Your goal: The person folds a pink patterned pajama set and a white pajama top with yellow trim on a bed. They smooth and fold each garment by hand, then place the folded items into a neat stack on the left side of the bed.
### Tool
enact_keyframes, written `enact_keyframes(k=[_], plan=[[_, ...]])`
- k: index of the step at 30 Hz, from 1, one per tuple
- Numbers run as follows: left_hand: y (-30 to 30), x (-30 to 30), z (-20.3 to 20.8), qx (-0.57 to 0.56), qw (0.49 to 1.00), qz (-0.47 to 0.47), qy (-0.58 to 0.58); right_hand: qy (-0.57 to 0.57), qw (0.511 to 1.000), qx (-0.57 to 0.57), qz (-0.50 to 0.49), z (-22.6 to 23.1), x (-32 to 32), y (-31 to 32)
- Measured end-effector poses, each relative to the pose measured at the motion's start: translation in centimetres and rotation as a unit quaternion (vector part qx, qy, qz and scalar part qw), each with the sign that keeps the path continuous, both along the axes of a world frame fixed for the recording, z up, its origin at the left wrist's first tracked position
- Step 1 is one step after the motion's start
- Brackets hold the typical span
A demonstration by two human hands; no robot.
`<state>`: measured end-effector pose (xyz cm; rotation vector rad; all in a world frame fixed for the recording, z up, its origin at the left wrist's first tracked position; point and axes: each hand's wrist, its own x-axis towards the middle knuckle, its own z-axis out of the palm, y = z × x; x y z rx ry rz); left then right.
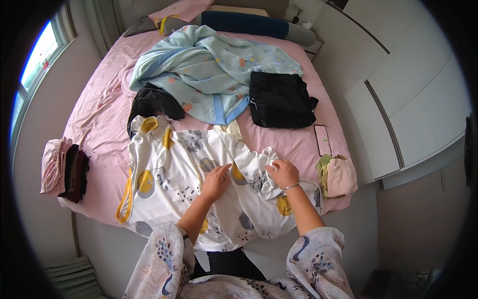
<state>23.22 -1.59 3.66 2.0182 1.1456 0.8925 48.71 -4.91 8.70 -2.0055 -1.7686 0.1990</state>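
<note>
A white garment (209, 149) printed with yellow and grey circles and grey flowers lies spread over the near end of the bed. One edge of it has a yellow band at the left, and its lower part hangs over the front of the mattress. My left hand (215, 182) rests on the middle of the cloth, fingers stretched forward. To its right, my right hand (284, 174), with a bracelet at the wrist, has curled fingers closed on a bunched fold of the same garment. Its fingertips are partly hidden.
The bed (99, 104) has a pink sheet. Beyond the garment lie a rumpled light-blue quilt (199, 65), dark clothing (154, 102) and folded black clothing (281, 99). A phone (322, 140) and folded clothes (341, 177) sit right; a folded stack (55, 167) stands left. White cabinets (408, 74) line the right.
</note>
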Motion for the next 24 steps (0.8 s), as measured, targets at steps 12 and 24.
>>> enact_keyframes(k=[12,24], plan=[[-0.9,-0.5,-2.0,0.0,1.0,-0.005,-0.011,0.336,0.913,-0.223,-0.054,-3.0,6.4,1.4],[8.0,2.7,2.0,-0.03,0.981,-0.041,0.189,0.802,0.591,-0.068,-0.053,3.7,5.2,-8.9]])
